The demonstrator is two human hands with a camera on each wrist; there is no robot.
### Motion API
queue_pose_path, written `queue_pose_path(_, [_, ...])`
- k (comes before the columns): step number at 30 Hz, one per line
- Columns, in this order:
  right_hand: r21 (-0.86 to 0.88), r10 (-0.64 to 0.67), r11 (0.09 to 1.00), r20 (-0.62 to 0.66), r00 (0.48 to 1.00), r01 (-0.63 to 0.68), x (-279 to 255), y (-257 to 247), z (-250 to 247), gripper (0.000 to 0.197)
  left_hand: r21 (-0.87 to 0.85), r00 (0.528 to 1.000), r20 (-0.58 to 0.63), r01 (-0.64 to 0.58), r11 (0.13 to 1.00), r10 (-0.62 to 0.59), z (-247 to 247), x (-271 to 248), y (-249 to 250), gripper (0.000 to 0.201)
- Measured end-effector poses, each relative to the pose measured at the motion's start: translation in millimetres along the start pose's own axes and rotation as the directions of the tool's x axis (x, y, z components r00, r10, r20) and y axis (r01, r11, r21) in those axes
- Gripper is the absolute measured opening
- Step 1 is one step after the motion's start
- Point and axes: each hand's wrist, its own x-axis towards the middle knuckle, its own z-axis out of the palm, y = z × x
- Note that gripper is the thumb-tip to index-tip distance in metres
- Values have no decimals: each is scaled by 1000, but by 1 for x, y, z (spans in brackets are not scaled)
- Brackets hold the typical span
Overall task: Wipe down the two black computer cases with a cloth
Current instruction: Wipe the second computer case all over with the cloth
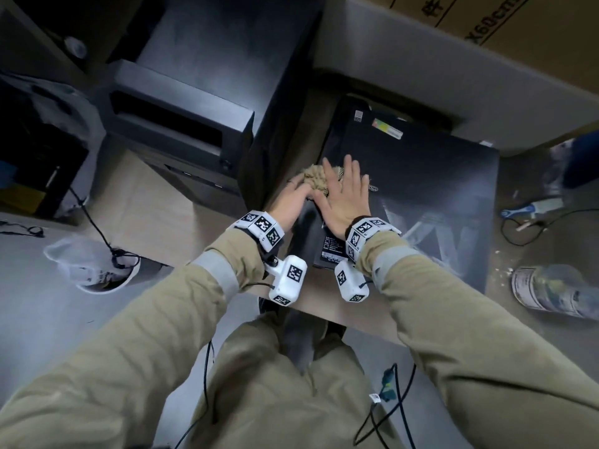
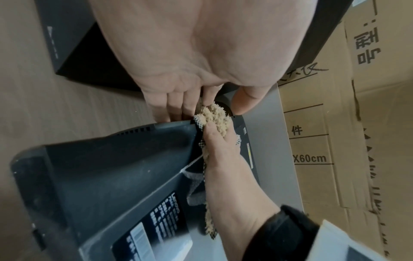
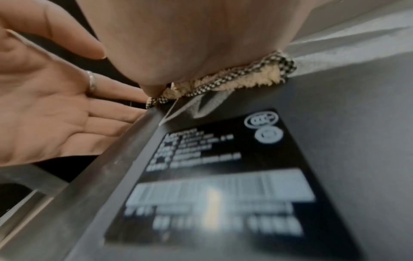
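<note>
One black computer case [image 1: 421, 189] lies flat at centre right, with a dusty top, wipe streaks and a label [image 3: 223, 176] near its front corner. A tan fluffy cloth [image 1: 316, 179] with a checkered edge sits on its left rim. My right hand [image 1: 343, 192] presses flat on the cloth with straight fingers. My left hand [image 1: 293, 192], wearing a ring, rests its straight fingers [image 2: 174, 107] against the case's left edge beside the cloth [image 2: 214, 116]. The second black case [image 1: 194, 92] stands upright to the left, untouched.
Both cases sit on a wood-look board [image 1: 146, 196]. A grey panel [image 1: 421, 66] and a cardboard box [image 1: 518, 34] stand behind. A plastic bottle [image 1: 551, 293], a blue-handled tool [image 1: 531, 207] and cables lie to the right. A plastic bag [image 1: 90, 267] lies on the floor at left.
</note>
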Motion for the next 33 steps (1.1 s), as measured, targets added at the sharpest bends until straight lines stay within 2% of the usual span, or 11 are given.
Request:
queue_pose_path(2, [-20,-33,999,6,999,33,-8,-2,4,66,-58,1000,-17,0,998,-1,4,-26,22,17])
queue_pose_path(3, [-33,-56,998,10,998,56,-13,-2,6,67,-79,999,-41,30,996,-33,8,-35,31,10])
queue_pose_path(5, [-57,-116,991,34,993,118,-23,-4,8,68,-106,992,-93,80,991,-90,9,-43,37,21])
queue_pose_path(7, [-88,-161,982,55,985,165,-32,-3,11,68,-16,994,-106,40,999,-42,14,-46,38,13])
queue_pose_path(11, [-149,-157,976,32,987,160,-54,20,17,67,236,982,-185,72,969,-28,44,-51,26,84])
queue_pose_path(13, [-120,-141,983,-12,990,139,-65,39,17,68,297,965,-262,92,950,-11,62,-57,22,107])
queue_pose_path(14, [-100,-126,987,-33,991,122,-72,51,16,69,342,953,-302,103,934,5,72,-61,21,111])
queue_pose_path(18, [-45,-10,999,-69,998,7,-94,109,6,71,537,853,-513,231,811,97,103,-70,16,94])
queue_pose_path(24, [35,194,981,-92,977,-191,-125,190,-6,75,537,748,-658,381,753,91,131,-62,18,92])
queue_pose_path(28, [65,280,960,-130,951,-274,-132,208,-8,75,516,727,-679,379,768,98,135,-62,16,93])
queue_pose_path(33, [104,360,932,-190,913,-346,-122,194,-6,80,516,743,-660,339,787,113,127,-68,16,87])
